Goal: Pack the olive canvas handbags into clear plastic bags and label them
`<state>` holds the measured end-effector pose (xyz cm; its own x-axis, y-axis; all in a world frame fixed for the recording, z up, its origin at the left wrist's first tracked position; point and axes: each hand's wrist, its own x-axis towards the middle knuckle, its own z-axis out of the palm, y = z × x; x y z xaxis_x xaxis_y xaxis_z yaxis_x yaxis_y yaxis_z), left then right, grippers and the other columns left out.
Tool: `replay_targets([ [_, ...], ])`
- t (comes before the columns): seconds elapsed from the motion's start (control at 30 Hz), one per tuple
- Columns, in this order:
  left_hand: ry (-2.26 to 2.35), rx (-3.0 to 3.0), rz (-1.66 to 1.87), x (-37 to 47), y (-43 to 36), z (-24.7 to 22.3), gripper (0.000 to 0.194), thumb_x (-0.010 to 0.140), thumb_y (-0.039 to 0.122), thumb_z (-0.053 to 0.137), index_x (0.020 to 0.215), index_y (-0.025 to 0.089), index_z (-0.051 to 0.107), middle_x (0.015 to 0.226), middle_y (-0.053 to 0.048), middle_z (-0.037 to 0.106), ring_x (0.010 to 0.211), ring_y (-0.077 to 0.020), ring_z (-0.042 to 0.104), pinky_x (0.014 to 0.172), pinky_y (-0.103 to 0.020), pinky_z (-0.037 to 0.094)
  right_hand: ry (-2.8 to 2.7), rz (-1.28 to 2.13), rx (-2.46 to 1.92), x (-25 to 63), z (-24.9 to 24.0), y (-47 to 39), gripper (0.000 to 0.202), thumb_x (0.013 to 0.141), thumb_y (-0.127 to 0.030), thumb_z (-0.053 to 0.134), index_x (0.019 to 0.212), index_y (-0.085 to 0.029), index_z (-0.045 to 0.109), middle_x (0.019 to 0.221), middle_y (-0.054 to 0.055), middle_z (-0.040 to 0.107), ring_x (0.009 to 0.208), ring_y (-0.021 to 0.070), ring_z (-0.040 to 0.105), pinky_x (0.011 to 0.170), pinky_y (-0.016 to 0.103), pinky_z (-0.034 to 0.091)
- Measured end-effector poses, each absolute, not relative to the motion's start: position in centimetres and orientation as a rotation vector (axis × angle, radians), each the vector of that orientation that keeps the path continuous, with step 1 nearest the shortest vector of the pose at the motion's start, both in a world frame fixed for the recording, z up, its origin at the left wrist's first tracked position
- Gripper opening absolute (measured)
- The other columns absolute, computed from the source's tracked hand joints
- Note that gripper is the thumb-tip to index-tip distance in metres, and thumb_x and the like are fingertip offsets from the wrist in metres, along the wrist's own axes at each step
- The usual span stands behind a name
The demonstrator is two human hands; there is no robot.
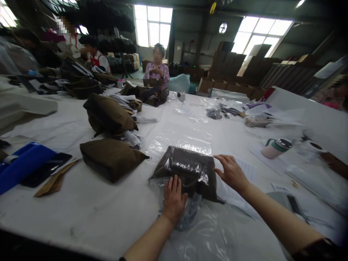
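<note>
An olive-brown fabric bag lies on the white table inside a clear plastic bag, whose loose end spreads toward me. My left hand rests flat on the near edge of the wrapped bag, fingers stretched out. At the wrapped bag's right side is my right hand, fingers apart and curved, its fingertips at the plastic. Neither hand closes around anything. To the left lies another olive-brown fabric bag, unwrapped. Behind that one more such bag leans on a pile.
A lidded cup stands on the right beside plastic sheets and papers. On the left are a blue item and a folded brown paper piece. A person sits across the table. A white panel borders the right side.
</note>
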<state>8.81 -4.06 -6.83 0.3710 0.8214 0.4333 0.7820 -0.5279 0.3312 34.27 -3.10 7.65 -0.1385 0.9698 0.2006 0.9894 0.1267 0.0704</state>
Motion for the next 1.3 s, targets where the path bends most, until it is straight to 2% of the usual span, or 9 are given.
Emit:
replay_targets([
  [0.2,1.274,2.517,0.81,9.0,1.4,-5.0,0.054,0.089,0.035,0.043,0.137,0.011,0.033,0.146,-0.015,0.029,0.136,-0.0308,0.021,0.108,-0.051,0.025,-2.625,-0.477,-1.328,36.7,0.3,-16.6,0.063,0.076,0.007,0.039,0.125,-0.031,0.05,0.131,0.004,0.046,0.133,0.0278,0.024,0.107,0.048,0.024],
  [0.37,1.08,2.413,0.94,5.1,-2.8,-3.1,0.042,0.089,0.02,0.039,0.131,0.015,0.039,0.136,-0.014,0.042,0.129,-0.0252,0.035,0.105,-0.047,0.034,-2.421,-0.355,-1.227,33.9,-2.0,-16.1,0.036,0.083,-0.008,0.052,0.113,-0.027,0.059,0.119,0.007,0.057,0.127,0.0276,0.034,0.102,0.047,0.032],
  [0.5,0.809,2.523,0.662,-0.3,-9.5,-4.0,0.062,0.076,0.003,0.038,0.136,0.018,0.033,0.132,-0.01,0.048,0.126,-0.0227,0.038,0.104,-0.045,0.037,-2.292,0.207,-1.295,33.0,-0.8,-13.9,0.022,0.091,-0.018,0.043,0.098,-0.02,0.063,0.095,0.005,0.066,0.099,0.0193,0.057,0.087,0.033,0.047],
  [0.6,0.894,2.526,0.609,-1.4,-12.1,-5.4,0.064,0.076,0.01,0.048,0.137,0.013,0.031,0.131,-0.013,0.049,0.125,-0.0266,0.039,0.104,-0.049,0.036,-1.831,0.477,-1.688,32.2,-0.5,-13.5,0.03,0.093,-0.031,0.038,0.082,-0.02,0.064,0.08,0.004,0.064,0.077,0.0173,0.06,0.07,0.029,0.049],
  [0.77,1.295,2.269,1.116,0.2,-10.9,-5.8,0.016,0.083,0.023,0.054,0.094,0.023,0.065,0.122,-0.01,0.054,0.119,-0.0263,0.044,0.098,-0.047,0.039,-1.622,0.392,-1.626,31.0,-2.1,-13.9,0.024,0.092,-0.034,0.042,0.084,-0.021,0.06,0.082,0.004,0.06,0.081,0.019,0.056,0.074,0.031,0.043],
  [0.9,1.29,1.895,1.043,-0.3,-10.0,-4.3,0.027,0.09,0.031,0.04,0.079,0.02,0.062,0.084,-0.005,0.065,0.083,-0.0179,0.061,0.077,-0.032,0.05,-1.603,0.245,-1.479,29.5,-2.7,-14.8,0.021,0.092,-0.029,0.041,0.079,-0.02,0.056,0.072,0.002,0.053,0.073,0.0177,0.051,0.069,0.03,0.04],
  [1.07,1.405,1.572,0.725,-3.3,-11.8,-3.6,0.034,0.091,0.038,0.034,0.076,0.018,0.057,0.053,0.003,0.057,0.051,-0.0133,0.057,0.056,-0.024,0.047,-1.679,0.302,-1.673,26.1,-2.6,-17.7,0.034,0.093,-0.034,0.038,0.063,-0.021,0.044,0.056,-0.003,0.043,0.051,0.0132,0.045,0.054,0.027,0.032],
  [1.17,1.476,1.434,0.543,-5.2,-12.8,-3.4,0.038,0.089,0.044,0.037,0.072,0.018,0.059,0.057,0.001,0.061,0.057,-0.0164,0.06,0.058,-0.026,0.048,-1.7,0.296,-1.862,24.8,-2.9,-19.3,0.037,0.094,-0.042,0.034,0.067,-0.021,0.048,0.057,-0.001,0.05,0.052,0.015,0.051,0.053,0.028,0.033],
  [1.3,1.54,1.748,0.983,-4.4,-12.7,-0.8,0.026,0.09,0.032,0.039,0.096,0.019,0.06,0.091,-0.006,0.066,0.09,-0.0188,0.062,0.082,-0.032,0.049,-1.616,0.28,-2.008,24.5,-3.0,-19.6,0.043,0.094,-0.048,0.028,0.064,-0.022,0.046,0.055,-0.001,0.051,0.052,0.0161,0.053,0.054,0.028,0.033],
])
